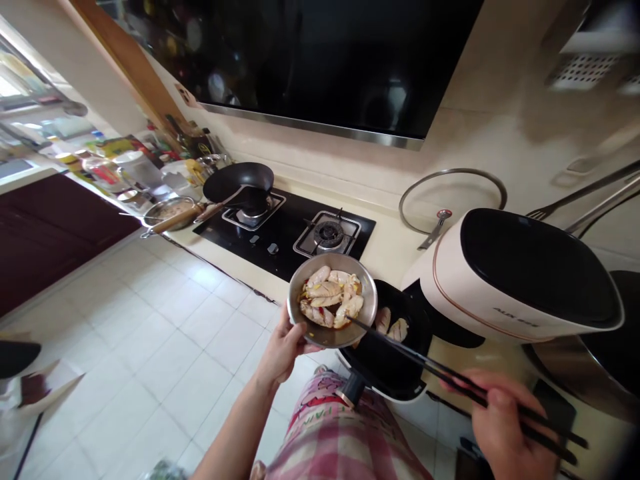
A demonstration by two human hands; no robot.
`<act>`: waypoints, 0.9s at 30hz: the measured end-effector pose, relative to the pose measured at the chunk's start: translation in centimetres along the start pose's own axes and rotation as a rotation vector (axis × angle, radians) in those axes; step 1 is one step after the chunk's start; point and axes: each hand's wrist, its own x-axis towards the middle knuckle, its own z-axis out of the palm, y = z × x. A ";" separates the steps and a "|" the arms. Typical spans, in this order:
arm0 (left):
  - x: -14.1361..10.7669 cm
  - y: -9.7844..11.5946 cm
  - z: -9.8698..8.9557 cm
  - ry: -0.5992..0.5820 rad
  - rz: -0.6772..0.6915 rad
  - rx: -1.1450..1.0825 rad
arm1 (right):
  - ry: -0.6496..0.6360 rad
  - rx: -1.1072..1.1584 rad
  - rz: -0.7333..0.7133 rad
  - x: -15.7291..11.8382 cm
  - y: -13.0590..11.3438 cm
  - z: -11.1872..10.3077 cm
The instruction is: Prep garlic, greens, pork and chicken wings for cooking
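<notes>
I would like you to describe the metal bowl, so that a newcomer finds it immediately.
Start from the black gas hob. Below its right burner in the picture, the left hand holds the metal bowl. Unlike the black drawer beside it, the bowl is silvery and round, crowded with meat pieces, chopsticks reaching in.

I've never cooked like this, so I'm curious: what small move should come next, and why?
I'd probably close the chopsticks on a chicken wing: the right hand has their tips at it in the metal bowl, which the left hand holds near the black basket, where other pieces already lie.
</notes>
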 end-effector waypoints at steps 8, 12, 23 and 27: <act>-0.1 -1.0 2.2 -0.151 -0.042 0.028 | -0.732 -0.205 -0.518 -0.5 -1.3 4.3; -0.1 -1.3 2.1 -0.159 -0.070 0.029 | -0.614 -0.081 -0.291 1.2 0.2 3.4; -0.3 -1.5 2.2 -0.156 -0.102 0.017 | -0.338 -0.110 -0.020 6.2 1.7 0.8; -0.2 -1.6 2.4 -0.138 -0.094 0.013 | -0.574 -0.172 -0.324 4.5 -0.8 1.6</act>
